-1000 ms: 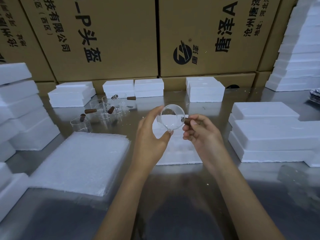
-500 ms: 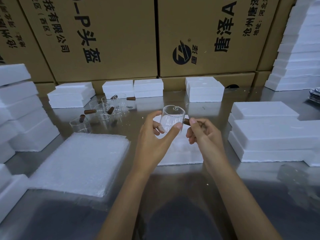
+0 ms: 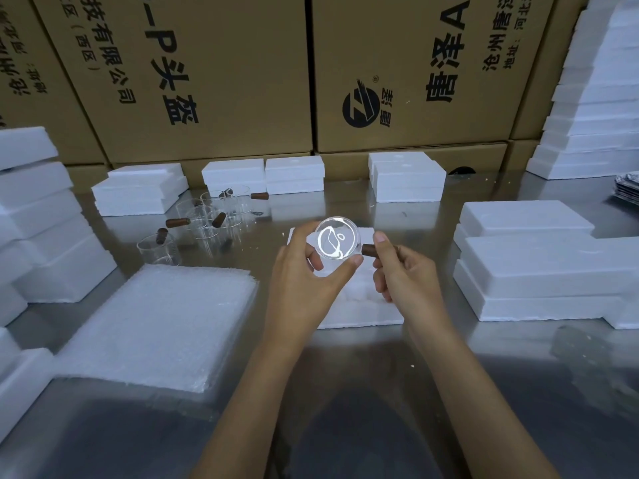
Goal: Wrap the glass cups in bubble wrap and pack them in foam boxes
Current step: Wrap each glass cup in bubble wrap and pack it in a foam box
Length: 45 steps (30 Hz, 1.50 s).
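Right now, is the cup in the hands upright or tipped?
Tipped. The glass cup shows a round face toward the camera, its brown handle pointing sideways into the right hand; the left hand grips its body.

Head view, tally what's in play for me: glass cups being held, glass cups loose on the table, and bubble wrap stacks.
Held glass cup: 1
Loose glass cups on the table, counted by their brown handles: 5 (the clear glass overlaps, so one more could be hidden)
Bubble wrap stack: 1
Total: 7
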{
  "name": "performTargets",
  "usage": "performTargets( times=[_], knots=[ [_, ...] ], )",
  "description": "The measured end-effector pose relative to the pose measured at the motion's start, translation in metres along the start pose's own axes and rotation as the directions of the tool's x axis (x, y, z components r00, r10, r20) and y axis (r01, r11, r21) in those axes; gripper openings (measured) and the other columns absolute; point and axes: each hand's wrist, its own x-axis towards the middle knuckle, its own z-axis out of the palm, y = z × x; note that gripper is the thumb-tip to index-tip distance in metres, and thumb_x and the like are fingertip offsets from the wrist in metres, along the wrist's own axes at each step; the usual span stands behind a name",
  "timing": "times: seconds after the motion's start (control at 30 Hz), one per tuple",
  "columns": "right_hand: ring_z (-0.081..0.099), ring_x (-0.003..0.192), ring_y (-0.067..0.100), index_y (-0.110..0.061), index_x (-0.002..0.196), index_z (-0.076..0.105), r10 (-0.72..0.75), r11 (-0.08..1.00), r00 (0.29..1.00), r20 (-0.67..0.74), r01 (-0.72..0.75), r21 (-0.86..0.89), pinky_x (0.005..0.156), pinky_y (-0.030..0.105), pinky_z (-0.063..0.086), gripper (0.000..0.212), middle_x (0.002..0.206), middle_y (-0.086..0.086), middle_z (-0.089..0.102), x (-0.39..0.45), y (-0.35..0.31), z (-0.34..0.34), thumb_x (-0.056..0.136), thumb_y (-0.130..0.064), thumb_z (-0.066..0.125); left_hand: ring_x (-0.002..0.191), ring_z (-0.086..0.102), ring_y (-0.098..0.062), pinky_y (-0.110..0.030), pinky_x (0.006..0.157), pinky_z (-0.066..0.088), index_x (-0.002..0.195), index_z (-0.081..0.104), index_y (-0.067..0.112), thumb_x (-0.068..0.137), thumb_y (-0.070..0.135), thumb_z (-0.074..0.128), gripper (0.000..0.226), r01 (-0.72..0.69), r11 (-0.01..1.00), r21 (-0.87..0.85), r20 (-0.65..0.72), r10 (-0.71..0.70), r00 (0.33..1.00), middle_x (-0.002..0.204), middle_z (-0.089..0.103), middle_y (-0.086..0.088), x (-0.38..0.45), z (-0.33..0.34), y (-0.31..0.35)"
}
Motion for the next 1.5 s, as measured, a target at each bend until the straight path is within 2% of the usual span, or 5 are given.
performTargets(
  times=[0.3, 0.67, 0.87, 1.03, 1.5],
  knots=[
    [0.05, 0.046, 0.011, -0.026, 0.062, 0.072, 0.018, 0.989, 0.997, 0.074, -0.029, 0.144, 0.043, 0.019, 0.041, 0.041, 0.052, 0.003, 0.057, -0.002, -0.006, 0.0, 0.095, -0.047, 0.06, 0.097, 0.054, 0.005, -0.002, 0.065, 0.04, 0.108, 0.035, 0.071, 0.071, 0.057, 0.075, 0.056, -0.064, 0.997, 0.039, -0.007, 0.064, 0.998, 0.098, 0.059, 0.023, 0.001, -0.002, 0.001],
    [0.045, 0.05, 0.003, -0.012, 0.088, 0.069, -0.153, 0.986, 0.962, 0.226, 0.165, -0.036, 0.051, 0.015, 0.037, 0.027, 0.057, -0.009, 0.055, -0.004, -0.002, 0.0, 0.104, -0.025, 0.052, 0.111, 0.051, -0.002, -0.023, 0.086, 0.046, 0.121, 0.031, 0.059, 0.079, 0.015, 0.078, 0.078, -0.064, 0.995, 0.076, 0.082, 0.058, 0.995, 0.12, 0.049, 0.033, 0.003, -0.004, -0.006],
    [0.054, 0.067, -0.005, -0.023, 0.092, 0.058, -0.298, 0.892, 0.954, 0.031, 0.29, -0.346, 0.054, 0.013, 0.036, 0.01, 0.065, -0.023, 0.059, 0.002, 0.014, 0.0, 0.1, -0.027, 0.054, 0.128, 0.041, -0.035, -0.045, 0.1, 0.034, 0.129, 0.056, 0.019, 0.087, 0.01, 0.056, 0.043, 0.264, 0.749, 0.608, -0.09, -0.264, 0.96, 0.135, 0.053, -0.011, 0.017, -0.067, -0.021],
    [0.053, 0.067, -0.009, -0.026, 0.087, 0.055, -0.272, 0.907, 0.962, -0.039, 0.242, -0.345, 0.052, 0.013, 0.033, 0.014, 0.064, -0.03, 0.058, 0.007, 0.017, 0.0, 0.101, -0.028, 0.052, 0.129, 0.046, -0.038, -0.046, 0.111, 0.037, 0.132, 0.054, 0.007, 0.096, 0.034, 0.061, 0.045, 0.538, 0.446, 0.715, -0.062, -0.726, 0.685, 0.139, 0.053, -0.017, 0.022, -0.117, -0.047],
    [0.045, 0.054, 0.007, -0.016, 0.091, 0.064, -0.134, 0.991, 0.991, -0.002, 0.134, -0.016, 0.053, 0.016, 0.039, 0.019, 0.065, -0.008, 0.055, 0.005, 0.008, -0.001, 0.103, -0.027, 0.053, 0.08, 0.055, -0.003, -0.022, 0.073, 0.041, 0.079, 0.07, 0.02, 0.097, 0.014, 0.063, 0.02, 0.485, 0.871, -0.08, -0.053, -0.49, 0.87, 0.086, 0.064, 0.015, 0.029, -0.104, -0.035]
  ],
)
